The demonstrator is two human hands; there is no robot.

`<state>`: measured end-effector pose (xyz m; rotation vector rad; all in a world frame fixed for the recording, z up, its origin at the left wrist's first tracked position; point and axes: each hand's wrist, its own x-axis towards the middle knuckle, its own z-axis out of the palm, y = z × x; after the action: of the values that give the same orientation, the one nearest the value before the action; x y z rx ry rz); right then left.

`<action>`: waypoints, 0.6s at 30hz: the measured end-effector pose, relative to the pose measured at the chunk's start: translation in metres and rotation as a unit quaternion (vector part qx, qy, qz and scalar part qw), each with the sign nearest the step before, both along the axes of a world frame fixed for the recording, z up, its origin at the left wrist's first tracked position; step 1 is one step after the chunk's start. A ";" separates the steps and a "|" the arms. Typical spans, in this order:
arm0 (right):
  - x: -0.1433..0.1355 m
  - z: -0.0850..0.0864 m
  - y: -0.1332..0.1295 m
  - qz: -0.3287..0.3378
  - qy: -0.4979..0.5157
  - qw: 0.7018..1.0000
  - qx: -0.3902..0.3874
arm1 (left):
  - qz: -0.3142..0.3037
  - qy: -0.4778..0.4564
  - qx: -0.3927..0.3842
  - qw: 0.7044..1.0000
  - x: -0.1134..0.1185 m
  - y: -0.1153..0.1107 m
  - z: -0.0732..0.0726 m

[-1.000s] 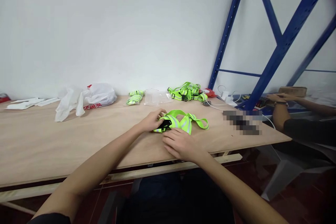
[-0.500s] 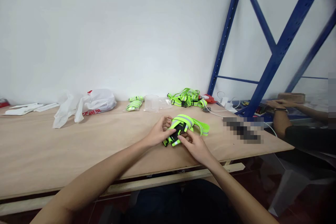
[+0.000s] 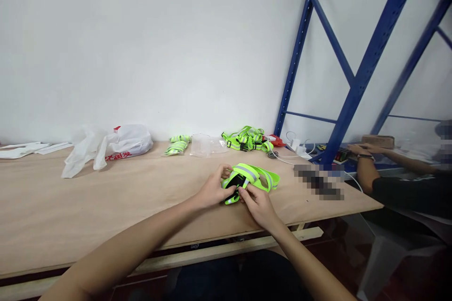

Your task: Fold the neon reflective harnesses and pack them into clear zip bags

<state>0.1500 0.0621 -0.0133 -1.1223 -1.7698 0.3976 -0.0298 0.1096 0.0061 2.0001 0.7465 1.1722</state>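
Observation:
A neon-green reflective strap [image 3: 249, 172] with a grey stripe is bunched in loops just above the near part of the table. My left hand [image 3: 216, 189] grips its left side, thumb pressed against a black plastic buckle [image 3: 236, 181]. From the right, my right hand [image 3: 257, 201] pinches the strap close to the buckle with thumb and index finger. One loop of the strap trails to the right, past my right hand. The fingertips cover part of the buckle.
Along the wall on the wooden table [image 3: 123, 202] lie a white plastic bag [image 3: 132, 140], bagged green straps [image 3: 176, 146], clear plastic sleeves [image 3: 206, 146] and a heap of green straps [image 3: 245, 138]. A blue rack [image 3: 348, 99] rises at right, near another person's arm [image 3: 367, 167].
My view has shifted slightly, moving the background left and down. Both hands still hold the strap; my right fingertips have moved closer to my left thumb at the buckle.

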 end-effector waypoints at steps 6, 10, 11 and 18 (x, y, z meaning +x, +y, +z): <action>-0.001 0.010 -0.012 -0.022 -0.122 0.988 0.091 | 0.057 0.138 0.103 0.983 -0.009 0.004 0.004; 0.010 0.025 -0.017 -0.061 -0.169 0.955 0.237 | 0.087 0.222 0.154 0.959 -0.012 0.003 0.004; 0.013 0.029 -0.016 -0.063 -0.174 0.950 0.253 | 0.089 0.234 0.163 0.954 -0.011 0.002 0.004; 0.019 0.022 0.000 -0.023 -0.219 0.964 0.151 | 0.053 0.286 0.230 0.929 -0.006 -0.006 0.009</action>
<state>0.1693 0.0619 0.0087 -1.0820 -2.0943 -0.1651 -0.0359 0.1038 0.0149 2.7899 0.9295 0.8713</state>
